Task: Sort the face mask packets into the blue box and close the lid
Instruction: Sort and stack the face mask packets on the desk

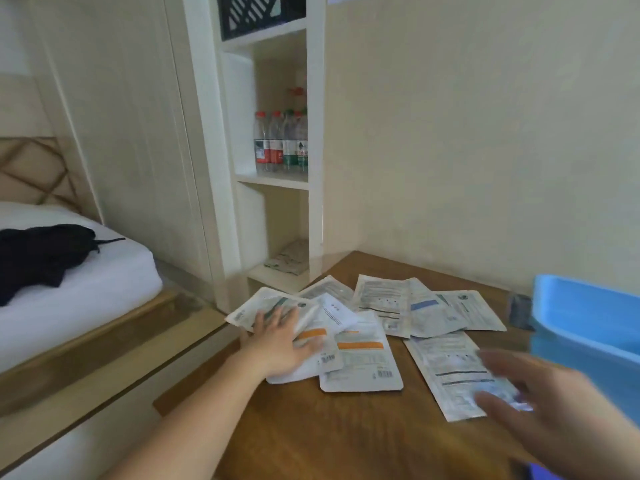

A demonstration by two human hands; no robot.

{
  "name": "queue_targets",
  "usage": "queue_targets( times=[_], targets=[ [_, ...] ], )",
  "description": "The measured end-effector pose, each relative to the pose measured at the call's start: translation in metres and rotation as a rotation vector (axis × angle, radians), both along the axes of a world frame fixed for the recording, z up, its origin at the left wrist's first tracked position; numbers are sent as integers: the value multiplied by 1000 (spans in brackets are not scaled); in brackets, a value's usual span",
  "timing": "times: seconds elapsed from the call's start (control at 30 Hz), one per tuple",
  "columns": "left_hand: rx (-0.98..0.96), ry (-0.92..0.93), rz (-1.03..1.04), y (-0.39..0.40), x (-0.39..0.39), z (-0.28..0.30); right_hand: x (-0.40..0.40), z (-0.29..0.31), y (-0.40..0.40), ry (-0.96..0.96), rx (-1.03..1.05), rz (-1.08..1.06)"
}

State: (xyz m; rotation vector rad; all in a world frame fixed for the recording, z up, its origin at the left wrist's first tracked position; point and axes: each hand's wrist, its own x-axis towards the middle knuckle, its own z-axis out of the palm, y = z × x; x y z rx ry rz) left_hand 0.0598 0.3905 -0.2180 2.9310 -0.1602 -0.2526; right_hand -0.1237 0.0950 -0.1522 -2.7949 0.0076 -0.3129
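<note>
Face mask packets (362, 344) lay scattered flat across the far part of a brown wooden table (311, 431), overlapping one another in a loose fan. Nearest the viewer, the table's front stretch was bare wood. The right hand (540, 396) hung blurred over the near-right packet (453, 372), fingers spread and straight; whether it touched the packet could not be told. The left hand (284, 341) rested flat with fingers spread on the left-hand packets, at the table's left edge, where one packet (273, 306) jutted past the edge.

Printing covered the packets, but none of it could be read: two by the left hand bore an orange band (360, 345) with barcodes near their lower edges, one farther back bore a blue block (424, 304), and the near-right one carried dark bars of text. No brand could be made out.

At the right edge of the view stood the blue box (588, 327), open, its rim just beside the right-most packets. A small dark object (519, 311) sat by its far left corner, too blurred to name.

Beyond the table, a white shelf unit (315, 150) held red- and green-capped water bottles (282, 140) with red and green labels, unreadable, and a folded cloth (291, 258) on the lowest shelf. A black slatted crate (259, 12) sat at the top. To the left, a bed (86, 275) with a white sheet carried a black garment (41, 254).
</note>
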Motion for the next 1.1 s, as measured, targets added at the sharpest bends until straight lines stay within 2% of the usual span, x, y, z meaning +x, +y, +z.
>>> queue_targets(
  times=[0.07,0.13,0.23,0.37,0.47,0.63,0.7,0.8,0.87,0.97,1.03,1.1],
  targets=[
    [-30,-1,-47,7,-12,-9,45,-6,22,68,-11,36],
    [-3,-55,-112,12,-32,-14,89,-22,21,181,-25,-19],
    [16,-44,-227,24,-63,-16,129,-39,14,224,-45,-115],
    [22,46,-331,38,-87,-6,152,-44,9,317,-138,-168],
    [0,54,-337,41,-90,-3,137,-46,13,355,-282,-126],
    [-32,-57,-327,37,-92,-11,67,-36,25,304,-468,44],
    [-47,-112,-361,27,-99,-6,38,-30,27,302,-433,120],
    [-57,-133,-533,-14,-115,15,12,-27,28,217,-426,192],
    [-15,-141,-711,-49,-120,22,9,-32,26,53,-539,235],
    [-3,-195,-812,-91,-112,19,13,-44,15,42,-734,343],
    [-90,-208,-775,-104,-106,16,15,-44,6,-63,-770,457],
    [-260,-223,-742,-109,-105,15,9,-34,-1,-248,-700,517]
  ],
)
